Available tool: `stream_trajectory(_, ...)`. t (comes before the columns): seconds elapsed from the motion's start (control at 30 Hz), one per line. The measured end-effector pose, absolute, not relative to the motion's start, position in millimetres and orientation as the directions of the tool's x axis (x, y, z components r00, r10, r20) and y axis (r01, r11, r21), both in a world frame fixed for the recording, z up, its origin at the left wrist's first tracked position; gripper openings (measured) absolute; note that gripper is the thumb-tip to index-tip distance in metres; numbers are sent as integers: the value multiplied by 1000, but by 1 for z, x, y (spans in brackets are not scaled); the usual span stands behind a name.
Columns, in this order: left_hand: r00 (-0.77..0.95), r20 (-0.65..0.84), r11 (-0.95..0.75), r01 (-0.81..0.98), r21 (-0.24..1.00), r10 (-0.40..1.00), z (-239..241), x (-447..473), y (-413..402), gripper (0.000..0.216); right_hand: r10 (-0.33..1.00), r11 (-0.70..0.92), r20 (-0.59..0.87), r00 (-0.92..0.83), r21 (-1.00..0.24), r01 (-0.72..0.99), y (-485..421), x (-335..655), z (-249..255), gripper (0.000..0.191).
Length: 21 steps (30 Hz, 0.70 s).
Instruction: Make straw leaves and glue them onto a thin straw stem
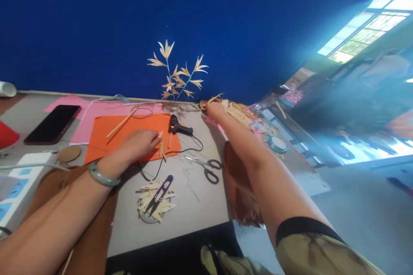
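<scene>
Left hand (140, 143) above orange sheet (156, 123), right hand (217, 110) beside pale strips (237, 114)

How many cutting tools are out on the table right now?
2. The scissors lie to the right of the glue gun and nearer the wearer; the purple snips lie on the pale strips. Others may be hidden.
</scene>
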<state>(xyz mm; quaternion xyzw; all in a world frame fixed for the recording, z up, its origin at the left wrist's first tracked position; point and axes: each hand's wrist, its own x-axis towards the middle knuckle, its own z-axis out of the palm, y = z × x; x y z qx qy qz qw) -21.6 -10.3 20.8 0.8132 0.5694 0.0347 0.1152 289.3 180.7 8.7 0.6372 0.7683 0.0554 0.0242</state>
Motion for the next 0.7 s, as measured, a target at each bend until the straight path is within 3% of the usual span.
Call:
stream_trajectory(0.17, 228, -116, -210, 966, 152, 967, 23, -23, -13, 36, 987, 135, 80, -138, 47, 990, 179, 293, 20, 20)
stream_trajectory(0.47, 257, -191, -220, 956, 192, 948, 18, -24, -15, 40, 991, 65, 125, -45, -167, 984, 162, 310, 43, 13)
stream_trajectory(0.6, 260, -215, -218, 955, 200, 941, 16, -22, -16, 44, 993, 46, 114, -20, -235, 971, 154, 319, 51, 22)
stream_trajectory(0.7, 253, -212, -211, 956, 204, 944, 13, -22, -14, 48, 999, 13, 45, 5, -393, 919, 146, 324, 56, 28)
